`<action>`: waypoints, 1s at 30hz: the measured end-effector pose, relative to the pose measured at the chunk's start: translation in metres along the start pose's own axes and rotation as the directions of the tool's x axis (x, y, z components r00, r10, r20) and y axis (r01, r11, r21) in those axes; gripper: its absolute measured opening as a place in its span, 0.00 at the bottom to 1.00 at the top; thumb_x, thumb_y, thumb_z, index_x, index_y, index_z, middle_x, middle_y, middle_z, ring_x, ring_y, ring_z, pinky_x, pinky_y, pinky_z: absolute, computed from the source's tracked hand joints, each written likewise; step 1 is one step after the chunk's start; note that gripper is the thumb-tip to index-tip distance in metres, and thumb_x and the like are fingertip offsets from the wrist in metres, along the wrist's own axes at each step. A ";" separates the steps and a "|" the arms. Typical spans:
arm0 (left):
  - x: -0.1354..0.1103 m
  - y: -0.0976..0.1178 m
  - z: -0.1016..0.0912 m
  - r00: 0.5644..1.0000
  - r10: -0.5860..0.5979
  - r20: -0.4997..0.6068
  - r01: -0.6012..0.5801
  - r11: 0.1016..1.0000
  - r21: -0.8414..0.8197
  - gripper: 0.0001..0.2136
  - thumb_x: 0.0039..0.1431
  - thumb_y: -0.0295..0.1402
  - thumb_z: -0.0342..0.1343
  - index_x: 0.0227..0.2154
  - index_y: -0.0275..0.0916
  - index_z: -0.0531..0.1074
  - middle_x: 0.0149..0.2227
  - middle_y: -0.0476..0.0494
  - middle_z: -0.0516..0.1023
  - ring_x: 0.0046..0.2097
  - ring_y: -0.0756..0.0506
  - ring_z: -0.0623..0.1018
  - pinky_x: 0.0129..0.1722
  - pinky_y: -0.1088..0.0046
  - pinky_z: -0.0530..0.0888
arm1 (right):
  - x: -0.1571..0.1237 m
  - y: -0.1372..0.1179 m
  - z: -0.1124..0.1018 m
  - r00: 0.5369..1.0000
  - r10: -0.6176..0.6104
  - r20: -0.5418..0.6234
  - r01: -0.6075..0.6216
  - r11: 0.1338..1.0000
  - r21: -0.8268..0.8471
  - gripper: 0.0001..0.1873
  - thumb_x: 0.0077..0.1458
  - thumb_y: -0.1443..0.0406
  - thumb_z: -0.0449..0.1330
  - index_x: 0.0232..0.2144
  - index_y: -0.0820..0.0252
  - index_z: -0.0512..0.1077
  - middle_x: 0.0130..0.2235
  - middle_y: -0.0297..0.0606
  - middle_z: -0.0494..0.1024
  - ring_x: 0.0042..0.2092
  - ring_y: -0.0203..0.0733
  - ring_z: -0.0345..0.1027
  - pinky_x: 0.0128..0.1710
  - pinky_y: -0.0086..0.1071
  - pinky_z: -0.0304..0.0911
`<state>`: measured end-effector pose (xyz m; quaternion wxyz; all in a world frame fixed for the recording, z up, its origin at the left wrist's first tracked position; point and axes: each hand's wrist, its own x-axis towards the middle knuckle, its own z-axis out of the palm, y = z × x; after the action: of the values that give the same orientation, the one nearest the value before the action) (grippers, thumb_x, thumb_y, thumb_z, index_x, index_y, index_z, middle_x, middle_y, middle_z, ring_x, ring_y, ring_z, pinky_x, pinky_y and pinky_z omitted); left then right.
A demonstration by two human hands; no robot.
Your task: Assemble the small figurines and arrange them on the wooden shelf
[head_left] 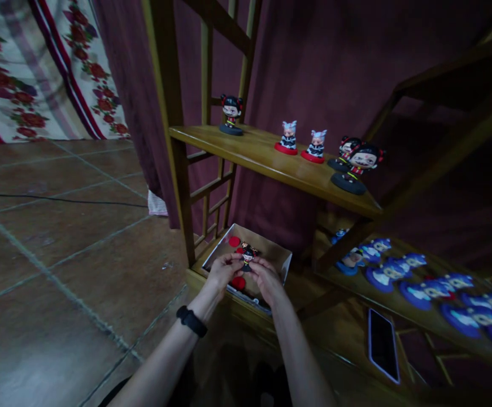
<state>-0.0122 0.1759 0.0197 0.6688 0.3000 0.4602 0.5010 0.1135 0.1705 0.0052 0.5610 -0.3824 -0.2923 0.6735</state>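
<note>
Two hands, left hand (pixel 223 270) and right hand (pixel 266 278), are closed on one figurine (pixel 248 257) at lower centre, over the box (pixel 283 261). It is judged light, rigid, breakable; best gripped by its body.

Your hands (pixel 246 277) work low over the box (pixel 279 255), hemmed in by the post (pixel 178 164) on the left and a slanted brace (pixel 343 243) on the right. Above them the shelf (pixel 262 155) overhangs, with figures (pixel 300 141) strung along it, so lifting straight up meets wood. Left of the post the floor (pixel 59 243) lies open, crossed only by a cable (pixel 59 199). To the right, blue figures (pixel 415 277) crowd the lower shelf (pixel 398 311), and a phone (pixel 383 345) lies below it. Red discs (pixel 234 242) lie inside the box.
</note>
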 end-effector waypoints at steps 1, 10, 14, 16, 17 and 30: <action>0.001 0.000 0.000 1.000 -0.001 -0.009 0.001 1.000 -0.009 0.11 0.40 0.27 0.64 0.30 0.34 0.72 0.27 0.46 0.76 0.25 0.53 0.75 0.26 0.79 0.73 | 0.000 -0.001 0.000 1.000 -0.002 0.015 0.002 1.000 0.006 0.10 0.38 0.67 0.64 0.28 0.62 0.73 0.34 0.38 0.79 0.38 0.39 0.71 0.40 0.34 0.66; 0.000 -0.002 0.002 1.000 0.007 -0.027 -0.007 1.000 -0.022 0.14 0.36 0.30 0.67 0.29 0.34 0.72 0.24 0.49 0.74 0.24 0.53 0.74 0.24 0.79 0.72 | -0.001 -0.001 -0.003 1.000 0.002 -0.009 -0.003 0.998 -0.067 0.10 0.37 0.67 0.66 0.27 0.62 0.73 0.33 0.37 0.79 0.36 0.38 0.72 0.37 0.32 0.66; 0.000 -0.005 0.004 0.996 0.074 -0.045 -0.074 0.997 0.003 0.15 0.35 0.32 0.66 0.29 0.34 0.71 0.22 0.51 0.72 0.23 0.53 0.73 0.22 0.80 0.70 | -0.002 0.000 -0.004 1.000 -0.014 -0.024 0.012 0.997 -0.079 0.10 0.36 0.69 0.67 0.27 0.60 0.73 0.33 0.35 0.79 0.35 0.37 0.71 0.37 0.31 0.65; 0.001 -0.008 0.005 0.989 0.141 -0.051 -0.139 0.990 0.036 0.13 0.37 0.31 0.65 0.28 0.35 0.71 0.22 0.52 0.70 0.22 0.54 0.71 0.23 0.79 0.69 | -0.002 0.000 -0.004 0.999 -0.026 -0.037 0.023 0.997 -0.074 0.12 0.36 0.69 0.67 0.28 0.60 0.73 0.33 0.35 0.78 0.35 0.36 0.71 0.37 0.31 0.65; 0.002 -0.009 0.005 0.980 0.191 -0.049 -0.187 0.980 0.068 0.12 0.38 0.30 0.64 0.28 0.35 0.71 0.22 0.52 0.70 0.23 0.54 0.71 0.23 0.79 0.69 | -0.001 0.001 -0.004 0.998 -0.032 -0.047 0.028 0.997 -0.075 0.12 0.35 0.69 0.67 0.28 0.60 0.73 0.32 0.35 0.78 0.35 0.36 0.71 0.37 0.31 0.65; -0.016 -0.002 0.015 0.774 0.604 0.189 -0.497 0.395 0.773 0.06 0.53 0.23 0.49 0.29 0.37 0.70 0.34 0.45 0.70 0.34 0.50 0.71 0.32 0.75 0.67 | 0.008 0.019 -0.017 0.992 -0.058 -0.112 0.059 0.998 0.000 0.13 0.32 0.70 0.67 0.26 0.56 0.72 0.29 0.27 0.77 0.32 0.32 0.69 0.36 0.27 0.64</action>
<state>0.0010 0.1608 0.0284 0.2314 0.6655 0.5453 0.4541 0.1169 0.1736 -0.0205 0.5965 -0.4098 -0.2704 0.6349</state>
